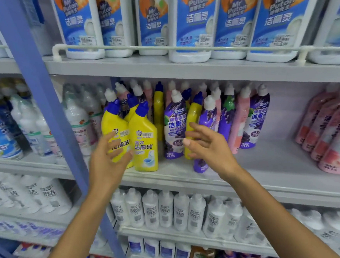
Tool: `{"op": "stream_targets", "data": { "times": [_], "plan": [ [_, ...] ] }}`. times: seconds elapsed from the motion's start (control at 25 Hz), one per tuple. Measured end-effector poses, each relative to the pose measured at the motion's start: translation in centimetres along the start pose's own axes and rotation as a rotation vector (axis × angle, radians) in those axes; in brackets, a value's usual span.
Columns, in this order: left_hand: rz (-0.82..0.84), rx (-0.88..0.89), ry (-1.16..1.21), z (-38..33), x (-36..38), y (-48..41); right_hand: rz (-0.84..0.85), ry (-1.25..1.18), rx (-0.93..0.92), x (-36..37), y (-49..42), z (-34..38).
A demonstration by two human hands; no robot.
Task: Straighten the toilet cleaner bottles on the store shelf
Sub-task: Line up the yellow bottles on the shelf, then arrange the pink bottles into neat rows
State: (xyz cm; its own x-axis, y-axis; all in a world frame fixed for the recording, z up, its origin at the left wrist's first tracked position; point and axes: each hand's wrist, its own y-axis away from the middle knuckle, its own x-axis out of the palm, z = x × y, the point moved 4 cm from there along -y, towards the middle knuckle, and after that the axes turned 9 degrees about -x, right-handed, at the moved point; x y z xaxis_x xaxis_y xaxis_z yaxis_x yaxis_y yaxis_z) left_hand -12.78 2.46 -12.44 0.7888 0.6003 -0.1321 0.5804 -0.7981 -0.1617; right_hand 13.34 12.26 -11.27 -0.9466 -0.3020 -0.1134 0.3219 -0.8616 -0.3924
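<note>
On the middle shelf [268, 162] stand yellow toilet cleaner bottles with blue caps [144, 138] and purple bottles with white caps [175, 126], several of them leaning and out of line. Pink bottles [243, 119] stand among the purple ones. My left hand [109, 159] hovers open in front of the left yellow bottle [112, 120], fingers spread, close to it. My right hand [208, 144] is open in front of a tilted yellow bottle [192, 115] and a leaning purple bottle [206, 118], fingertips just at them.
A blue upright post [42, 97] rises left of my left arm. Large white Mr Puton jugs [194, 22] fill the shelf above behind a rail. A group of pink bottles [334, 133] leans at the right. White bottles [166, 207] line the shelf below.
</note>
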Motion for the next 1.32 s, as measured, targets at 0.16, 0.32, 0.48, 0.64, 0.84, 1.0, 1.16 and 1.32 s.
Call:
{"op": "stream_targets", "data": {
  "times": [0.16,0.32,0.48,0.64,0.84,1.0,1.16,1.32],
  "plan": [
    [0.324,-0.046,0.117,-3.5,10.6,4.5,-0.091,-0.06,0.008,-8.9,1.8,0.2],
    [0.534,-0.016,0.107,-6.6,21.9,7.3,-0.183,-0.021,0.023,-17.9,1.1,-0.7],
    [0.476,-0.018,0.055,-8.8,30.3,6.8,-0.241,0.042,0.048,-24.7,-2.1,-3.0],
    [0.227,0.104,-0.01,-10.9,32.0,3.8,-0.223,0.177,-0.015,-26.0,-6.5,-3.1],
    [-0.099,0.195,-0.444,-14.4,32.1,0.6,-0.119,0.543,-0.215,-22.4,-12.6,-0.7],
    [-0.056,0.106,-0.571,-14.8,33.0,-1.5,-0.077,0.774,-0.243,-21.1,-14.7,-1.5],
    [-0.107,0.098,-0.672,-15.4,33.2,-1.1,-0.073,0.831,-0.245,-22.1,-14.6,-1.8],
    [0.037,0.065,-0.984,-15.6,33.6,0.1,-0.095,0.714,-0.32,-22.8,-13.1,-1.0]
  ]
}}
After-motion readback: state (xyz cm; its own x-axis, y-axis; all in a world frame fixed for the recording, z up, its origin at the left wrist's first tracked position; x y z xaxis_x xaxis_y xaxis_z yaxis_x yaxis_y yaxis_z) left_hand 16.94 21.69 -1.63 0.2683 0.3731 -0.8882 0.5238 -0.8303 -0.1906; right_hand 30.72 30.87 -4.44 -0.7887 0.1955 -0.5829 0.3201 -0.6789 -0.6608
